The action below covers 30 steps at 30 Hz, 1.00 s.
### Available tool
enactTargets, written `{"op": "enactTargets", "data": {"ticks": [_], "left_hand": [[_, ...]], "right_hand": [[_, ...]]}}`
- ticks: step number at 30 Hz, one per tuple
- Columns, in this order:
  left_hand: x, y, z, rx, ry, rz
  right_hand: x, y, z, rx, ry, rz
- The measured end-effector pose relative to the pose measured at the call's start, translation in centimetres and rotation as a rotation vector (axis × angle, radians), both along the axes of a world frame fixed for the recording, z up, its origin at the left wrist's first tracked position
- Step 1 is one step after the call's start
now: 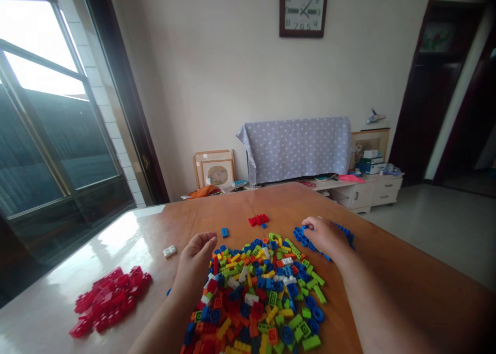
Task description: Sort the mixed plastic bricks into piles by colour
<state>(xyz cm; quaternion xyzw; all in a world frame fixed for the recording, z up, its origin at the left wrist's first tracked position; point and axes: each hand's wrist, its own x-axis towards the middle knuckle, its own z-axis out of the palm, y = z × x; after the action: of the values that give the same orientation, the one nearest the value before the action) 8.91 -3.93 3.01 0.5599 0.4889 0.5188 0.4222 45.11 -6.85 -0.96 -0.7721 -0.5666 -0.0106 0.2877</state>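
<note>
Mixed toy bricks (267,297) lie heaped mid-table, nearest the camera, spreading past the bottom of view: green, yellow, orange, red, blue and white. Left hand (197,248) is above the heap's left flank; its fingers are bunched together, any held piece not discernible. Right hand (325,235) is at the blue pile (300,235) toward the table's (186,217) right edge; cannot tell whether its fingers are closed on a piece. Beyond the heap, toward the far edge: red row (258,220), small blue piece (264,225) just beside it, blue bricks (225,232) farther left. Toward the left edge: white piece (169,251) and, nearer, red pile (112,299). Behind the table: polka-dot cloth (298,150); wall clock (303,9) above.
</note>
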Motion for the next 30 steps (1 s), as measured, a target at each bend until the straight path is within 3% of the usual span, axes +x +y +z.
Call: {"op": "enactTargets", "data": {"ticks": [9, 15, 22, 26, 30], "left_hand": [[-1.6, 1.2, -0.4, 0.006, -0.05, 0.05], [-2.4, 2.4, -1.0, 0.003, -0.072, 0.07], [-4.0, 3.3, -1.0, 0.043, -0.054, 0.131], [-5.3, 4.3, -1.4, 0.003, 0.139, 0.191], [-5.9, 5.1, -2.1, -0.05, 0.317, 0.145]], "right_hand": [[0.0, 0.6, -1.0, -0.156, -0.2, -0.066], [0.2, 0.4, -0.7, -0.15, -0.21, -0.088], [-1.2, 0.9, -1.5, -0.038, -0.115, 0.04], [-3.3, 1.4, -2.3, 0.022, -0.067, 0.192], [-5.7, 1.1, -2.3, 0.053, -0.04, 0.359]]}}
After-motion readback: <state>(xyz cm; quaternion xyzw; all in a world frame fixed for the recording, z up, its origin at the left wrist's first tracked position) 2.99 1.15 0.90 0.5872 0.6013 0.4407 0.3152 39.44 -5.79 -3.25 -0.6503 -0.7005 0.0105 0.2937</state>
